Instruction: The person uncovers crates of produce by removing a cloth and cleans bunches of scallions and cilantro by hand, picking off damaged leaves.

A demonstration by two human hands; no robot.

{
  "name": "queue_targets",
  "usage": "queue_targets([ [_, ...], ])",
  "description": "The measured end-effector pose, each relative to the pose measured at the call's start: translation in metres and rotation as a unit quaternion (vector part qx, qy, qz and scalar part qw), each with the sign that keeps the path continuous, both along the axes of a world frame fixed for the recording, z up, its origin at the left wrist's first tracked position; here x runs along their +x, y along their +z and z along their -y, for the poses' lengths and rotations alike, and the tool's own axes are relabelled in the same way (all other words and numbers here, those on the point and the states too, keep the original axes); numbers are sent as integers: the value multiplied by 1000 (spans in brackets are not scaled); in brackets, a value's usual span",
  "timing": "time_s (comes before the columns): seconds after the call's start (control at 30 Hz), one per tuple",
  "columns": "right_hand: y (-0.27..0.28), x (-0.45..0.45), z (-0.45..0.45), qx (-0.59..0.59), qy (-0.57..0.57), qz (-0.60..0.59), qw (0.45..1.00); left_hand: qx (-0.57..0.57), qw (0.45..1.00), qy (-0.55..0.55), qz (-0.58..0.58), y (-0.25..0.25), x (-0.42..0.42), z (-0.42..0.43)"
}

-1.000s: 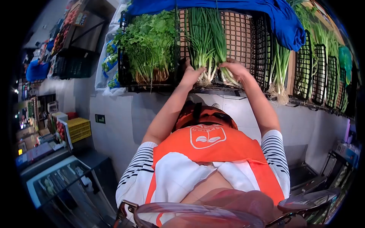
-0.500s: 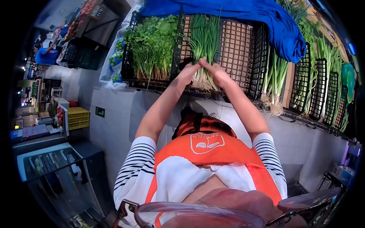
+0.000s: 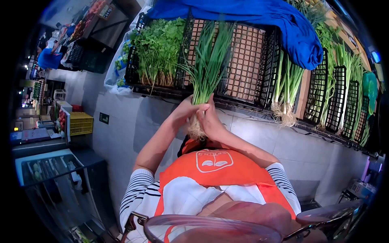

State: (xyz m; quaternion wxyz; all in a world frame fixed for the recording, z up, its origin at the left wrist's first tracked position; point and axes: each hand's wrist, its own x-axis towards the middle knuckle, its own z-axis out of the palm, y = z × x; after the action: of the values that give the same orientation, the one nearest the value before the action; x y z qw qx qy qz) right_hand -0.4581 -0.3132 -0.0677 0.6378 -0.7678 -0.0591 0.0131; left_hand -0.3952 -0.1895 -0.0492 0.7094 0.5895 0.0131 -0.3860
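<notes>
Both hands are closed round a bunch of green onions, just above its pale roots. My left hand wraps the white stems from the left side, and my right hand presses on them from the right. The roots hang below my hands, over the orange apron. Upward, the green leaves reach across a black plastic crate with a brown grid-like bottom. Leafy cilantro-like herbs with roots stand in the crate to the left.
A blue cloth drapes over the crates' back edge. Thicker leek-like stalks hang over the front at right, beside more black crates of greens. A yellow crate and a glass-topped case stand at left.
Both hands have lifted the green onions off the crate and drawn them toward my body. The bunch now hangs before the crate's front edge, its roots over the apron.
</notes>
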Motion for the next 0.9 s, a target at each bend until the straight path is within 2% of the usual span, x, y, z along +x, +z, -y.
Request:
queue_targets([
  [0.07,-18,-7,0,-141,15,44,989,56,998,-14,18,7,-4,-9],
  [0.1,-11,-4,6,-117,70,28,990,69,997,-17,26,-6,-2,-20],
  [0.2,-12,-11,15,-41,205,-9,978,209,975,-33,69,-7,-10,-46],
  [0.23,1,-19,12,-92,202,-63,973,206,974,-42,87,-8,-14,-54],
  [0.27,18,-22,24,-61,258,-154,952,203,972,-51,107,-8,-17,-63],
  [0.33,0,-24,39,-125,348,-159,915,197,967,-67,147,-8,-21,-78],
  [0.37,-6,-22,52,-107,387,-145,905,193,966,-77,153,-6,-23,-83],
  [0.4,19,-17,63,-128,385,-178,897,179,969,-83,149,-9,-27,-88],
  [0.47,-2,-22,85,-79,317,-63,943,155,973,-95,143,-15,-32,-96],
  [0.53,43,-5,103,35,263,-191,945,175,967,-100,155,-16,-35,-96],
  [0.6,61,11,115,153,171,-168,959,190,961,-107,169,-21,-36,-96],
  [0.67,70,31,125,121,103,-49,986,202,954,-114,190,-30,-36,-98],
  [0.73,89,49,120,-91,12,66,994,202,960,-116,158,-20,-34,-95],
  [0.8,85,72,114,-225,18,193,955,208,961,-115,144,-15,-34,-95],
  [0.87,66,93,111,-340,27,306,889,220,958,-109,151,-20,-33,-96],
  [0.9,61,96,107,-378,51,257,888,237,949,-120,171,-20,-32,-97],
])
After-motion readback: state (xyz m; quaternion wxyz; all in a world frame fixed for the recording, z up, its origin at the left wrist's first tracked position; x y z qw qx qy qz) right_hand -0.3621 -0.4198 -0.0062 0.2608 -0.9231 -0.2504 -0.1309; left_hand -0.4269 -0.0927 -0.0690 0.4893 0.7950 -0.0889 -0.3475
